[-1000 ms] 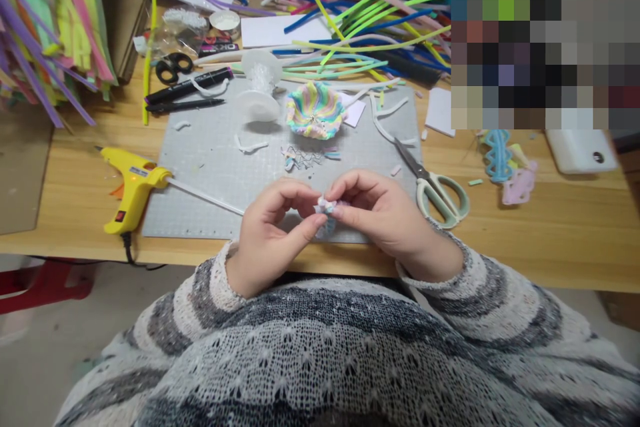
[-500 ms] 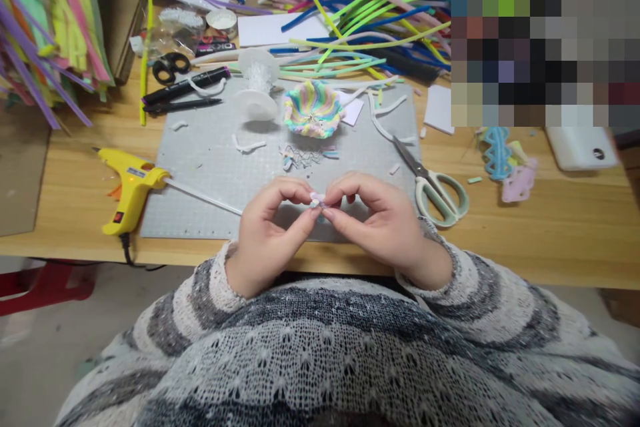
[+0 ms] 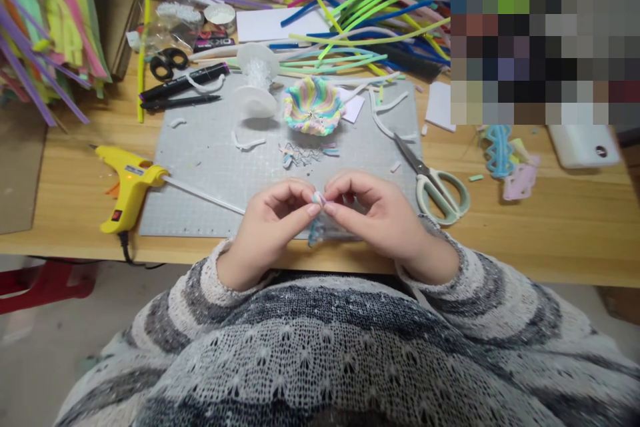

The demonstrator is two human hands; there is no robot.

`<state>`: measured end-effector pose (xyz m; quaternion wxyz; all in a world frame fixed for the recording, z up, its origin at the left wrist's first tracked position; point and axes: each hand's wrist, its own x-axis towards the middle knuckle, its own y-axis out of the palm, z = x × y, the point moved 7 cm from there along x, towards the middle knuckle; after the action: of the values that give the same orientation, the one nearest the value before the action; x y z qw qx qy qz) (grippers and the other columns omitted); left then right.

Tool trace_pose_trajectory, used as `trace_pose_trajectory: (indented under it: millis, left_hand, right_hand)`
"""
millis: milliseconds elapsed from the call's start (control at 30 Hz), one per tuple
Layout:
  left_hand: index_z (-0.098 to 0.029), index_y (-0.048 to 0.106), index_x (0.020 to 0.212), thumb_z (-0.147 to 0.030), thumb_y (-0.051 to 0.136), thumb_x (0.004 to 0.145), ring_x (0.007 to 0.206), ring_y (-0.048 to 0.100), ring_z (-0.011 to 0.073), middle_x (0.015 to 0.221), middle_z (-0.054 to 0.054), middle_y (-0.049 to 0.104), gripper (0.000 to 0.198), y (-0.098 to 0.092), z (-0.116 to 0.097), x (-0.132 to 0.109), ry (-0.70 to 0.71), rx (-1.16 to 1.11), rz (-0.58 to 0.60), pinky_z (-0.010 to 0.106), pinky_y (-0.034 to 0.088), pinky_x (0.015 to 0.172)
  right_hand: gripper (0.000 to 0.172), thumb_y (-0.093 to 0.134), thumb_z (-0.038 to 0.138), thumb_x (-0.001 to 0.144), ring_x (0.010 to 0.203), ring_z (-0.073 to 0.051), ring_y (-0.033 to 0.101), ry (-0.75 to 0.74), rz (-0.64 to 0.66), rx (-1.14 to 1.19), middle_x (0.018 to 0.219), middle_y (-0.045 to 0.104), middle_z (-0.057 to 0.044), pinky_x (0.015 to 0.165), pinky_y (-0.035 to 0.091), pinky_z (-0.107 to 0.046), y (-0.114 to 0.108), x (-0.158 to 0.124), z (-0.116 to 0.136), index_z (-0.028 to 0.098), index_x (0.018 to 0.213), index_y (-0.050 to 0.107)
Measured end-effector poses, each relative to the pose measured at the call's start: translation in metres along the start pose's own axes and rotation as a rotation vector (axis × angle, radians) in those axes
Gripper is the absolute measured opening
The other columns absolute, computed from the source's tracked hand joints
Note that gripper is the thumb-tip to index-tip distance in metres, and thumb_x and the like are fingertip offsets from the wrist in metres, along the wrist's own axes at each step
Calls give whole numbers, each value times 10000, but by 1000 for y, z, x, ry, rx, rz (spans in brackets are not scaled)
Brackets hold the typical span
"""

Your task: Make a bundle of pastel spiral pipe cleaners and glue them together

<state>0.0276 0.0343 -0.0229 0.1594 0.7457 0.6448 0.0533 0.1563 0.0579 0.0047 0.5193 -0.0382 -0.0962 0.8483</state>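
My left hand point(image 3: 270, 223) and my right hand point(image 3: 377, 217) meet fingertip to fingertip over the near edge of a grey cutting mat point(image 3: 210, 160). Both pinch a small pastel pipe-cleaner piece point(image 3: 318, 199), whose lower end hangs down between the hands. Further back on the mat lies a finished ruffled pastel pipe-cleaner flower point(image 3: 313, 107), with small cut scraps point(image 3: 305, 155) in front of it.
A yellow glue gun point(image 3: 129, 187) lies at the mat's left, pale green scissors point(image 3: 435, 183) at its right. A white thread spool point(image 3: 257, 83), black markers point(image 3: 183, 83), black scissors point(image 3: 163, 67) and heaps of coloured pipe cleaners point(image 3: 360, 7) fill the back. A white device point(image 3: 583, 145) sits at right.
The hands drew closer together and shifted slightly back over the mat. The pastel piece is now pinched at its top, with more of it hanging below the fingers.
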Motion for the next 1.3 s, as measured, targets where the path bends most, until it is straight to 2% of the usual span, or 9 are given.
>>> trace_pose_trajectory:
  millis: [100, 200, 400, 733, 833, 933, 1100, 1300]
  left_hand:
    - [-197, 691, 782, -208, 732, 783, 810, 582, 88, 848, -7, 635, 42, 0, 5, 1, -56, -48, 28, 203, 484, 761]
    - [-200, 700, 786, -221, 739, 777, 812, 577, 86, 852, -13, 634, 45, 0, 11, 1, -121, -109, 47, 203, 475, 774]
    - [-175, 710, 775, -252, 770, 723, 710, 548, 87, 787, -6, 621, 110, 3, 17, -1, -288, -235, 43, 209, 440, 692]
    - [-160, 715, 744, -268, 760, 690, 649, 530, 97, 782, 22, 610, 128, 7, 22, -1, -380, -301, 99, 225, 430, 607]
    - [-167, 707, 740, -263, 734, 718, 664, 547, 116, 792, 32, 621, 102, 8, 19, 0, -343, -284, 117, 248, 449, 623]
    - [-175, 698, 769, -266, 720, 744, 731, 576, 134, 829, 35, 632, 96, 8, 15, 0, -274, -216, 126, 274, 473, 706]
    - [-199, 674, 755, -251, 741, 748, 782, 558, 126, 827, 9, 597, 86, 1, 10, 2, -143, -92, 60, 255, 468, 748]
    - [-200, 666, 758, -244, 721, 778, 802, 529, 131, 826, 16, 568, 73, -1, 2, 2, -25, 93, 24, 254, 449, 747]
  right_hand:
    - [131, 656, 294, 803, 654, -115, 512, 119, 17, 89, 721, 607, 3, 609, 408, -274, 3, 0, -7, 169, 792, 616]
    - [148, 663, 309, 789, 617, -105, 492, 170, 10, 124, 706, 607, 8, 585, 398, -269, 4, -1, -10, 168, 788, 617]
    - [132, 664, 295, 790, 620, -102, 495, 170, -16, 131, 705, 618, 10, 596, 405, -266, 2, -1, -9, 170, 782, 622]
    - [134, 694, 278, 776, 648, -99, 533, 173, 3, 226, 727, 631, 9, 625, 440, -255, 4, -1, -11, 165, 782, 622]
    - [131, 672, 286, 804, 654, -99, 549, 201, 21, 330, 708, 624, 14, 643, 462, -251, 4, 0, -12, 167, 778, 627]
    - [161, 634, 306, 839, 626, -89, 534, 245, 50, 426, 667, 598, 25, 618, 459, -236, 5, 1, -16, 165, 760, 631]
    - [137, 712, 268, 781, 594, -69, 516, 329, 134, 509, 682, 590, 41, 574, 441, -209, 10, 1, -24, 165, 811, 628]
    - [177, 730, 277, 759, 644, -90, 552, 322, 172, 458, 717, 602, 24, 602, 473, -235, 12, 0, -20, 168, 801, 598]
